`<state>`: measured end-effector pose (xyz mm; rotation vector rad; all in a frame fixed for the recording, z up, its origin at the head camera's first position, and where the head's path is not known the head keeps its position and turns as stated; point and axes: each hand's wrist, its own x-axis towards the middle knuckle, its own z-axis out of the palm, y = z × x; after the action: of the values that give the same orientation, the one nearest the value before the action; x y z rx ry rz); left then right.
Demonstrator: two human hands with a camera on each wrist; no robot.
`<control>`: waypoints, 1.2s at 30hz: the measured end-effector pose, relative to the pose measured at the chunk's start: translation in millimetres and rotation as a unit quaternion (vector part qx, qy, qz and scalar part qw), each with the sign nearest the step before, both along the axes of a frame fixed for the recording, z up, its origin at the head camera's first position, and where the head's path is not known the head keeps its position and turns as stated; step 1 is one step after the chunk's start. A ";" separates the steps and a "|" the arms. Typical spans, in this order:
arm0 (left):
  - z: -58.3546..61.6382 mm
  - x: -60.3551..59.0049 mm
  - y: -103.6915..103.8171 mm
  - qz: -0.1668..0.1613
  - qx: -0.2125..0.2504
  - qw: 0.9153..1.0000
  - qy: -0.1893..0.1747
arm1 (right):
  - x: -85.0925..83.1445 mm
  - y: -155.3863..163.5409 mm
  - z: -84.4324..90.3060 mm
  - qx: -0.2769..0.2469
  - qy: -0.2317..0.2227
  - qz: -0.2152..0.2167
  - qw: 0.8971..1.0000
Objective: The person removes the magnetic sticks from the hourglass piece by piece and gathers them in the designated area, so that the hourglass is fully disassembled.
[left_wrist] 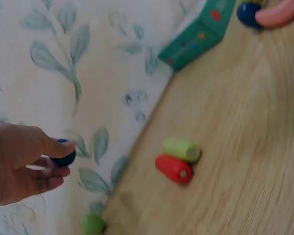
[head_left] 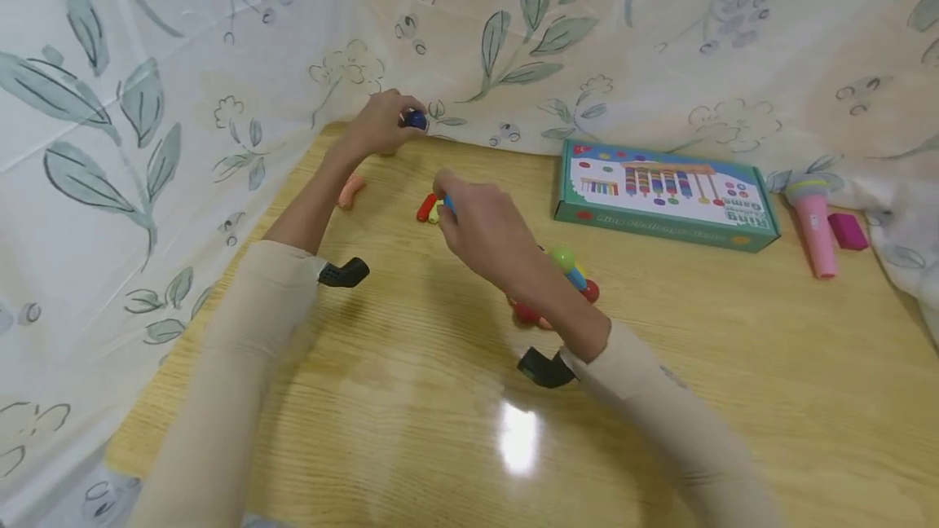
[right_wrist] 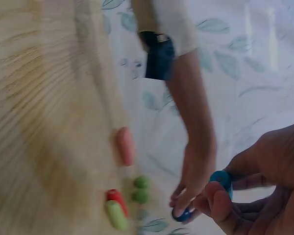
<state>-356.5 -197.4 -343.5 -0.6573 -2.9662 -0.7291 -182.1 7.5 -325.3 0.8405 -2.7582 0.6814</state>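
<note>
At the back left, my left hand [head_left: 383, 122] pinches a dark blue ball [head_left: 415, 120] between thumb and fingers, held above the table in front of the cloth. My right hand [head_left: 487, 222] is raised over the middle of the table, its fingertips pinching a small bright blue piece [right_wrist: 221, 179], mostly hidden by the fingers in the head view. Below and between the hands lie a red peg-like piece [left_wrist: 173, 169] and a light green one [left_wrist: 181, 149], side by side. A pink curved piece [head_left: 350, 191] rests below my left wrist. Two green balls [right_wrist: 140, 189] sit near the cloth edge.
Partly behind my right forearm is a cluster of pieces with a green ball [head_left: 562, 257] and a red ball [head_left: 590, 291]. A Ring Game box [head_left: 667, 194] lies at the back. Further right are a pink toy microphone [head_left: 816, 231] and a magenta block [head_left: 848, 231]. Patterned cloth [head_left: 623, 47] borders the table.
</note>
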 end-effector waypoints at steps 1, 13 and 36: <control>-4.7 -6.5 -3.3 -0.007 -0.008 1.000 -0.005 | -5.0 -5.4 -5.7 -0.005 -0.012 -0.007 1.000; -45.0 -42.4 -22.2 -0.010 -0.124 0.992 0.027 | -53.3 -28.8 -53.5 0.018 -0.183 -0.123 0.975; -56.1 -45.8 -17.9 -0.020 -0.172 0.985 0.023 | -66.9 -21.9 -67.6 -0.025 -0.248 -0.105 0.963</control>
<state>-402.4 -215.2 -399.5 -0.7356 -3.0691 -0.1948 -249.0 -14.4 -392.9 0.3919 -3.1814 1.0330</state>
